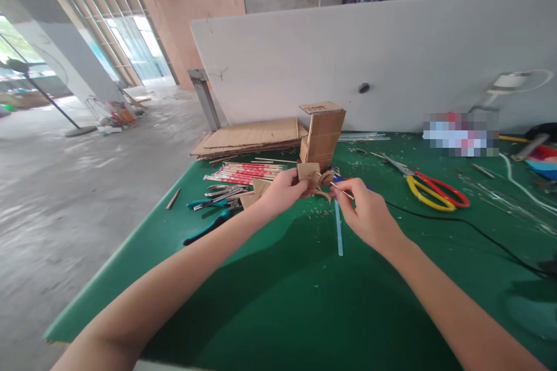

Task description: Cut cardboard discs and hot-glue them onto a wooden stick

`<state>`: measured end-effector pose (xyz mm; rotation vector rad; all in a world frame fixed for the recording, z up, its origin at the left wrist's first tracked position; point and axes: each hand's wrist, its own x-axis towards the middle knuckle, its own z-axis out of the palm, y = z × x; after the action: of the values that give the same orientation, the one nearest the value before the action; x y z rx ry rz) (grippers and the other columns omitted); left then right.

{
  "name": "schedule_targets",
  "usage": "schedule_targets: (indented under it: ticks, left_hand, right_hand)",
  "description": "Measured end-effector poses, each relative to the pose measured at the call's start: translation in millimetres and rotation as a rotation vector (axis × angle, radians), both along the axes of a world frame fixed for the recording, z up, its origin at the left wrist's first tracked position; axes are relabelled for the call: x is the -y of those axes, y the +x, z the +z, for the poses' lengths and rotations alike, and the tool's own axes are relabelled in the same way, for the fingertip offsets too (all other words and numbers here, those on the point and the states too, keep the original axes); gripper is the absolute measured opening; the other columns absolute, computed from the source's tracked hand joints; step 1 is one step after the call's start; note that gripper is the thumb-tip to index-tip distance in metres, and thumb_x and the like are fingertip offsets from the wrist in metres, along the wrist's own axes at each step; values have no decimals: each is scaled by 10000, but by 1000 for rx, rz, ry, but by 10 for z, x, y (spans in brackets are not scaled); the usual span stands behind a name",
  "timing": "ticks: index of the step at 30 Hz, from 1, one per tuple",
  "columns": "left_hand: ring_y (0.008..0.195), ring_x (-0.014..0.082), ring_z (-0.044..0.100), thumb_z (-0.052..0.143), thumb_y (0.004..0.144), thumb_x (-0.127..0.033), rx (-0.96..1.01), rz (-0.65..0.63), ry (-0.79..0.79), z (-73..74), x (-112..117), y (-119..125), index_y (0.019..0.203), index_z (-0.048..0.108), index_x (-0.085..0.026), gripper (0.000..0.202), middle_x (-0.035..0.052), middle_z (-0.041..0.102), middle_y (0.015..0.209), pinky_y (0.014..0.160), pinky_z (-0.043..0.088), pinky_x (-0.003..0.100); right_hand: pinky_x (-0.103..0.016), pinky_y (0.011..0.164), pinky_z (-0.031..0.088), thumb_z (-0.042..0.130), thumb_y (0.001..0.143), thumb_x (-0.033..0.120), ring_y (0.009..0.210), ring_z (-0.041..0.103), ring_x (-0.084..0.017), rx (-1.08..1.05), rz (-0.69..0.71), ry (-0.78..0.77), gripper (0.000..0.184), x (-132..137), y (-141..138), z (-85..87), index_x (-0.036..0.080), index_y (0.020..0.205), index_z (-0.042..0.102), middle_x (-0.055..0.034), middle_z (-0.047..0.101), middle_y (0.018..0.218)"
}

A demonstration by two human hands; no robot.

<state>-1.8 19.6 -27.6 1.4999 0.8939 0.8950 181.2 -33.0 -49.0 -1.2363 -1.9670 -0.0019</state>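
Observation:
My left hand [287, 190] is closed on a small cut piece of cardboard [308, 172], held up over the green table. In my right hand [357, 204] a thin wooden stick [342, 190] is pinched between thumb and fingers. The stick's far end reaches a small round cardboard piece [326, 178] beside the held cardboard; whether it goes through cannot be made out. Just behind both hands stands a folded cardboard form [324, 136], upright on the table. A pale blue translucent strip [338, 229], likely a glue stick, lies below the right hand.
Left of my hands lie red-wrapped sticks [248, 173], pliers with teal handles [209, 229] and a cardboard scrap [256, 192]. Flat cardboard sheets [252, 133] are stacked at the back. Scissors with red and yellow handles [430, 191] and a black cable [456, 220] lie right. A white panel [369, 58] borders the table.

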Motion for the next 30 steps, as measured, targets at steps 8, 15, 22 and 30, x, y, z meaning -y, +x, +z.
schedule_targets:
  ticks: [8,15,22,30]
  left_hand:
    - [763,124,662,435,829,-63,-40,38,84,-51,-55,-12,983,584,-110,220,70,692,929,739,542,295]
    - [736,133,655,439,816,-70,-50,49,148,-94,-34,11,979,560,-117,209,74,678,901,705,532,291]
    - [733,132,629,444,820,-110,-131,59,256,-118,-23,1,926,547,-128,149,67,653,880,671,502,268]
    - [577,117,531,435,858,-182,-540,194,693,-73,147,-37,913,586,-156,162,12,603,672,577,420,235]
  right_hand:
    - [-267,590,440,384,926,235,714,642,-182,71,5,2,114,49,-46,0,198,941,491,-85,668,877]
    - [-281,548,413,371,924,237,674,648,-212,125,-78,37,129,44,-59,-34,185,960,483,-88,662,822]
    - [-264,551,401,346,940,243,699,646,-187,137,-41,-60,191,54,-88,-17,177,1052,487,-71,675,852]
    - [-270,458,208,322,934,271,563,569,-186,371,-301,-177,278,22,-126,-22,181,826,561,-64,620,666]
